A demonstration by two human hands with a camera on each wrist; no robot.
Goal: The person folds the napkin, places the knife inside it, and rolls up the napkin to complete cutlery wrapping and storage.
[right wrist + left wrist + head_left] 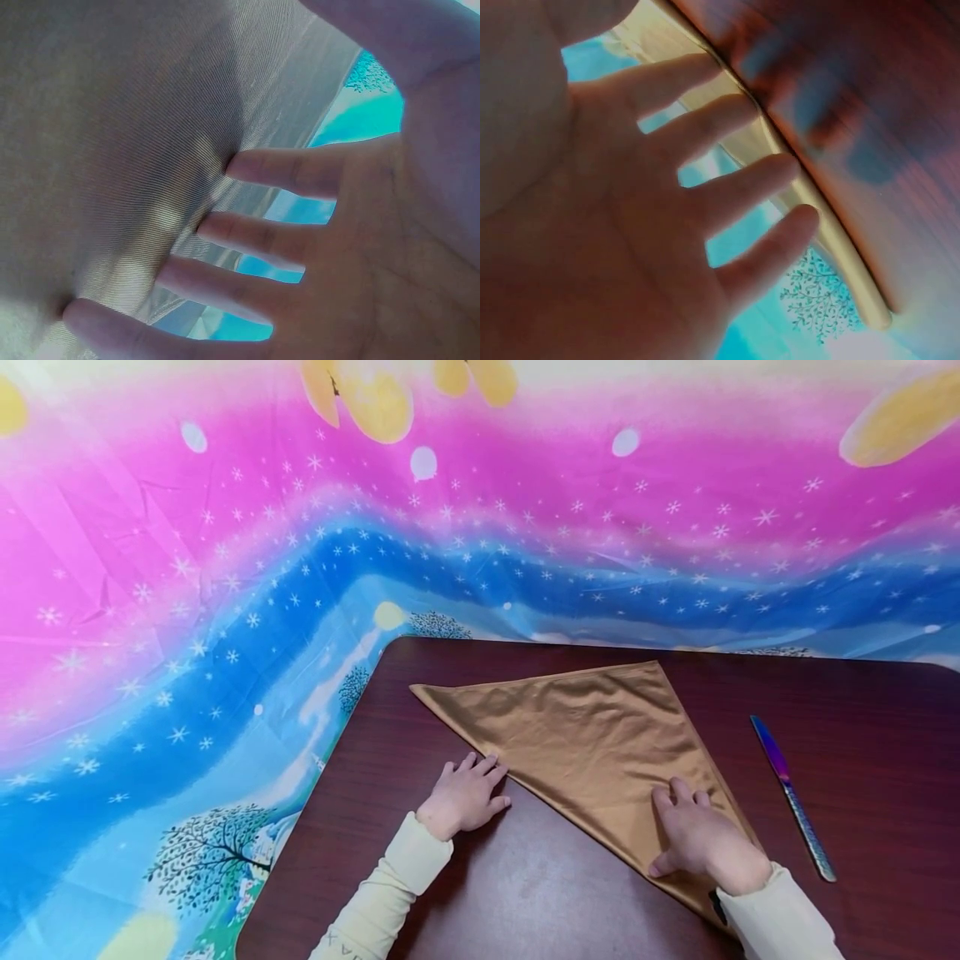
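Observation:
A golden-brown satin cloth (570, 735), folded into a triangle, lies on the dark wooden table, its long folded edge slanting toward the person. At that edge, left of its middle, the left hand (467, 793) touches the fold with spread fingertips. In the left wrist view the fingers (742, 184) of this hand look fairly straight along the fold (847, 262). Farther right, the right hand (701, 835) rests on the cloth near its lower right corner, fingers apart. The right wrist view shows its fingertips (244, 165) pressing on the fabric (150, 150). The sleeve partly hides that corner.
A knife (793, 800) with an iridescent blade and a patterned handle lies on the table (885, 760), right of the cloth. Behind and to the left hangs a pink and blue backdrop (225, 568) with snowflakes and trees. The table's rounded left edge runs beside the left arm.

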